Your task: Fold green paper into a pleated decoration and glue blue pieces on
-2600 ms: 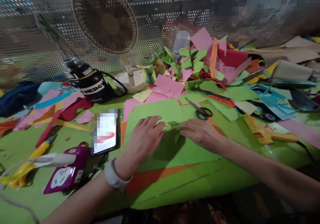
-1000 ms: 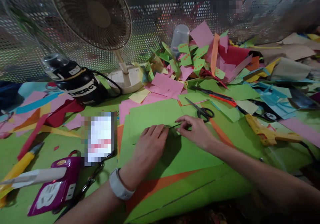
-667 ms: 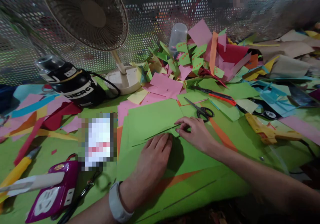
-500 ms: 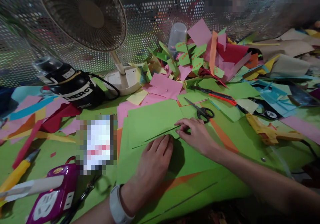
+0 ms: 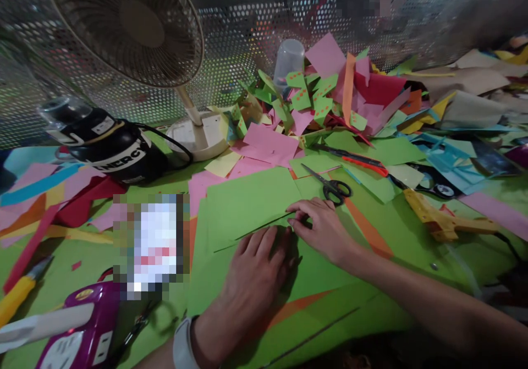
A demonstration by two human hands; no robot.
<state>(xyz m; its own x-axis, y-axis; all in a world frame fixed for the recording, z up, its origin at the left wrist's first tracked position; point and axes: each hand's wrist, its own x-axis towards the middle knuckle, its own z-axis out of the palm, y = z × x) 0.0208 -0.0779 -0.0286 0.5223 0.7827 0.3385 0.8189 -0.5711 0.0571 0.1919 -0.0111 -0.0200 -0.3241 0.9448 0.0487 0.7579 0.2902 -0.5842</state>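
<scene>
Green paper sheets point(image 5: 251, 201) lie stacked in front of me, with a dark gap along the near edge of the upper one. My left hand point(image 5: 258, 264), with a pale band on its wrist, rests on the lower green sheet, fingers stretched out and slightly apart. At the right end of that gap, my right hand point(image 5: 319, 226) has its thumb and fingers closed in a pinch at the upper green sheet's edge. Just beyond the right hand are black-handled scissors point(image 5: 336, 190), lying with the blades pointing away to the left.
A fan point(image 5: 142, 22) and black bottle point(image 5: 119, 149) stand at the back left. A blurred-out bright screen point(image 5: 157, 242), purple device point(image 5: 97, 319) and yellow-handled knife point(image 5: 20, 297) lie left. Right are a red-black cutter point(image 5: 358, 160) and yellow glue gun point(image 5: 441, 215). Paper scraps point(image 5: 305, 97) pile behind.
My left hand's fingers have spread a little and shifted right, closer to my right hand. The right hand keeps its pinch at the paper edge. The view has shifted slightly.
</scene>
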